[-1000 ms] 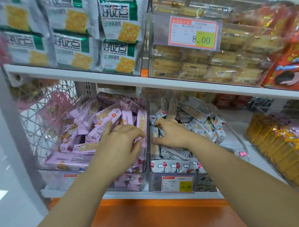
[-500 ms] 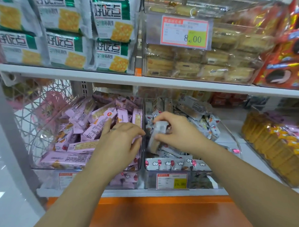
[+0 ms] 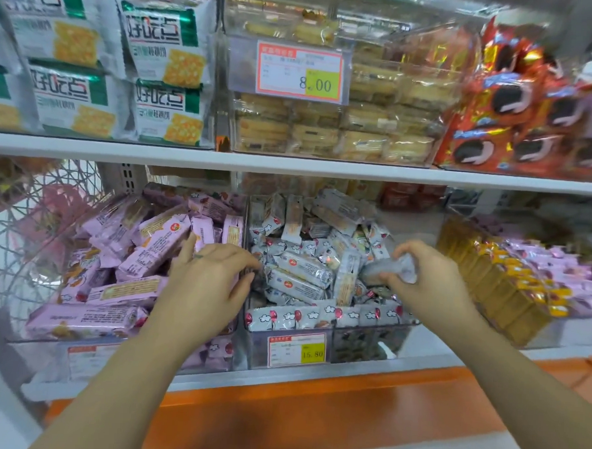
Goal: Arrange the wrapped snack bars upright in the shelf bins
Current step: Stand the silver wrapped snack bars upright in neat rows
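Observation:
Two clear shelf bins stand side by side on the lower shelf. The left bin holds a loose heap of pink wrapped snack bars. The right bin holds silver-grey wrapped bars, mostly lying flat, with a row upright along its front wall. My left hand hovers over the divider between the bins, fingers spread and relaxed, touching the pink bars. My right hand grips one silver-grey bar above the right side of the grey bin.
A third bin of gold and purple packs stands to the right. The upper shelf carries green cracker packs, clear cake boxes with an 8.00 price tag, and red cookie packs. An orange ledge runs below the bins.
My right hand lifted a silver-grey bar out of the pile and carried it to the right side of the grey bin. My left hand stayed over the divider, fingers loosening.

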Motion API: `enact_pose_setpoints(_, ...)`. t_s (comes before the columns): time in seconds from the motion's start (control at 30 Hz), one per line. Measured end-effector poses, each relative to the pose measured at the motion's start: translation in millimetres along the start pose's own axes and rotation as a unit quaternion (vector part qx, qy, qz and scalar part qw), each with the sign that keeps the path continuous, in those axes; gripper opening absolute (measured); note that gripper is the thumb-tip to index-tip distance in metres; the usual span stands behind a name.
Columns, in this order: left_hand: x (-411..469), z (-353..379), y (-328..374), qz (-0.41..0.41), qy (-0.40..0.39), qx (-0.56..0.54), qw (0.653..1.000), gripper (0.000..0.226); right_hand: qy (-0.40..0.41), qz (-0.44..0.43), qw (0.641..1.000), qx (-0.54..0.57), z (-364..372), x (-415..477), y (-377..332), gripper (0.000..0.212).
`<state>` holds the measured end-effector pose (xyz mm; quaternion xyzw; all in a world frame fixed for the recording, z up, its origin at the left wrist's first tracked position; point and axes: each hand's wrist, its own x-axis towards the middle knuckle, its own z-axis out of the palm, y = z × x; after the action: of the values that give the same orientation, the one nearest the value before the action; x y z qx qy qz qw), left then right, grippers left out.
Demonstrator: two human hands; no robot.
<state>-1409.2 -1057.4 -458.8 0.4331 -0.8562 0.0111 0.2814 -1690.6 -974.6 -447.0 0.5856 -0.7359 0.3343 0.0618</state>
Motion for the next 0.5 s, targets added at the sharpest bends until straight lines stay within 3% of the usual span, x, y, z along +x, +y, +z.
enact_pose_setpoints(0.13, 1, 3, 0, 0.004, 0.005, 0.000, 1.000, 0.016, -0.049, -0.053, 0.985, -0.158, 8, 7, 5, 0.025)
enact_pose_setpoints(0.27, 1, 3, 0, 0.005, 0.002, -0.002, 1.000, 0.016, -0.161, -0.088, 0.951, -0.250, 8, 16, -3, 0.038)
enact_pose_setpoints(0.4, 1, 4, -2, 0.009, 0.010, -0.006, 1.000, 0.016, -0.260, -0.085, 0.935, -0.227, 3, 16, -3, 0.051)
enact_pose_setpoints(0.5, -1, 3, -4, 0.011, 0.015, -0.009, 1.000, 0.017, -0.236, -0.079, 0.954, -0.167, -10, 14, -6, 0.050)
